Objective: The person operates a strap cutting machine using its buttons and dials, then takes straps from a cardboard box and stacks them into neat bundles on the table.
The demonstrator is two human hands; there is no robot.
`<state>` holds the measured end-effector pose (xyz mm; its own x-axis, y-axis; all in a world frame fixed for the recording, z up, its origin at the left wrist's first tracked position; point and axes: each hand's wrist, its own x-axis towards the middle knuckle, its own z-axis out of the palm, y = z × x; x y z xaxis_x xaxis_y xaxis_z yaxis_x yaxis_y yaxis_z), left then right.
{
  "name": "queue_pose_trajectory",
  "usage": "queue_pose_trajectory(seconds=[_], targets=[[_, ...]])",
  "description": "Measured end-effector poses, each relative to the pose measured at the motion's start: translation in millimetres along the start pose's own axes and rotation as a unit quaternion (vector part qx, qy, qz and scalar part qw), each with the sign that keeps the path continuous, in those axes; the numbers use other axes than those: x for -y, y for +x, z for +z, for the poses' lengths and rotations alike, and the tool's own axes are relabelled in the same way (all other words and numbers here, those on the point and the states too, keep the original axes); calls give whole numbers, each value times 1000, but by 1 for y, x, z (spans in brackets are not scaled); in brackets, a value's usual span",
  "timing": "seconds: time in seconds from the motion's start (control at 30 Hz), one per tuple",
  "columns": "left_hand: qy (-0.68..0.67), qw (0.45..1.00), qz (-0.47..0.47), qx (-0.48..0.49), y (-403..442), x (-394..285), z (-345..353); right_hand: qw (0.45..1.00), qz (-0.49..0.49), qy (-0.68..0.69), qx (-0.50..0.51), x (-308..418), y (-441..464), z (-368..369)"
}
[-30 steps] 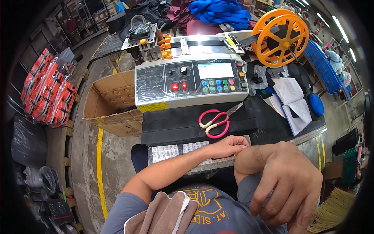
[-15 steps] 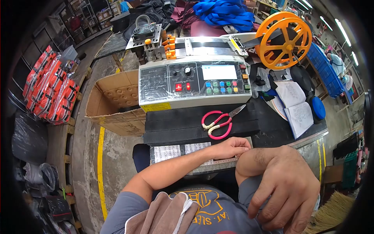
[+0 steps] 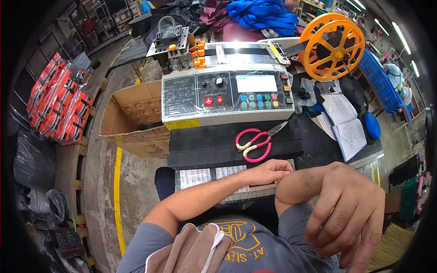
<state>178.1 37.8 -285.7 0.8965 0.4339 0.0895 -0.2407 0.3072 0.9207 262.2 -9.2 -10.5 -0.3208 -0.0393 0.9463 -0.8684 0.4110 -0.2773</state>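
Observation:
My left hand (image 3: 272, 171) lies at the front edge of the table, thumb and fingers pinched together. Whatever its fingertips hold, if anything, is hidden beside my right forearm. A ruler (image 3: 260, 187) and printed label sheets (image 3: 195, 178) lie beneath and beside that arm. My right hand (image 3: 348, 211) is raised close to the camera, wrist bent, its fingers hanging loosely apart with nothing in them. Beyond my left hand, scissors with red handles (image 3: 253, 144) rest on flat black webbing strips (image 3: 200, 144).
Behind the strips stands a control-panel machine (image 3: 227, 93), fed with black strap from an orange reel (image 3: 334, 48). A cardboard box (image 3: 136, 113) is at its left. An open notebook (image 3: 346, 123) and a blue roll (image 3: 371, 126) lie at the right. Blue webbing (image 3: 264, 16) is heaped behind.
My right hand has shifted a little to the right and up, its fingers still hanging. My left hand, the scissors and the strips stay where they were.

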Motion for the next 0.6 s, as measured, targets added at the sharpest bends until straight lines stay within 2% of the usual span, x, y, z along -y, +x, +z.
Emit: queue_pose_trajectory(seconds=[0.03,0.13,0.23,0.33,0.6], targets=[[0,1000,-1,-1,0,-1,0,1000,0,-11,-20,0,-1,2],[0,1000,-3,-2,0,-2,1,999,-2,30,29,-2,1,-3],[2,1000,-4,-1,0,-2,1,991,49,77,93,2,7,-11],[2,1000,-3,-1,-1,-2,1,987,76,89,114,6,8,-13],[4,1000,-8,-3,-1,-2,1,983,68,95,140,5,6,-9]])
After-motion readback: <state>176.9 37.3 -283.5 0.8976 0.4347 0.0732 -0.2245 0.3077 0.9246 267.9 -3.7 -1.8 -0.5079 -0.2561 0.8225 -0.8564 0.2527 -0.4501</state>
